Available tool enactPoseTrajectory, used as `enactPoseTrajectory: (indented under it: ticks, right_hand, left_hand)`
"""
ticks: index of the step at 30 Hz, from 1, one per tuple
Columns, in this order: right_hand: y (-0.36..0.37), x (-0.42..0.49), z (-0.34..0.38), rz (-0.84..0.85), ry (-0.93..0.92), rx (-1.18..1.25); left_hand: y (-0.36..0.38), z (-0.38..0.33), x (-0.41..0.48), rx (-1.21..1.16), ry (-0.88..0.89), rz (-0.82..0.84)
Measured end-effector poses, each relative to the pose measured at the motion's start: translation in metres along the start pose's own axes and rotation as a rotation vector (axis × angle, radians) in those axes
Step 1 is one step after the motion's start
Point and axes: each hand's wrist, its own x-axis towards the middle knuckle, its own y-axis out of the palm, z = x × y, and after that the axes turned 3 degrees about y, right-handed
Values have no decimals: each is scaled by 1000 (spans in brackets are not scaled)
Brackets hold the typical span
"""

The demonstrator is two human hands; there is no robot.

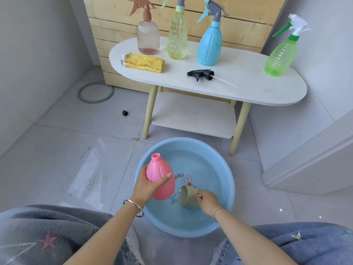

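Pink bottle [160,178] is gripped by left hand [147,185] fingers over the basin [227,180]; right hand [207,201] fingers hold a submerged cup [187,197].

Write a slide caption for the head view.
Left hand holds pink bottle; right hand holds tilted cup in blue basin.

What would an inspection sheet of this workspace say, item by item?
Surface: tiled floor; blue basin of water stands on it.
Job's things: pink bottle, uncapped, above basin; beige cup tipped in the water.
Clutter: white table bears brown bottle, yellow bottle, blue bottle, green bottle, yellow cloth, black trigger head; grey ring, black cube on floor.
Hands: left hand grips pink bottle; right hand holds cup.
Cables: nothing seen.
Surroundings: wooden panel, grey walls.
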Motion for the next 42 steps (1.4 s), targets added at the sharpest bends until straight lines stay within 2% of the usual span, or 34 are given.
enactPoseTrajectory:
  ticks: [4, 8, 11, 16, 25, 42]
  right_hand:
    - [-11, -10, 7, -69, 79, 514]
    - [-32, -25, 19, -142, 136, 836]
    - [-55, -37, 27, -184, 143, 968]
    - [-110, -48, 37, -304, 8, 1074]
    - [-201, -88, 56, -353, -275, 1016]
    - [-204, -112, 66, -553, -403, 720]
  left_hand:
    - [-3, -4, 0, -38, -3, -49]
    - [-8, -12, 0, -92, 29, -80]
    - [-8, -17, -3, -128, 57, -82]
    - [0, -33, -7, -122, 132, -67]
    - [17, -59, -18, 14, 291, 121]
    - [28, -47, -27, 236, 378, 217]
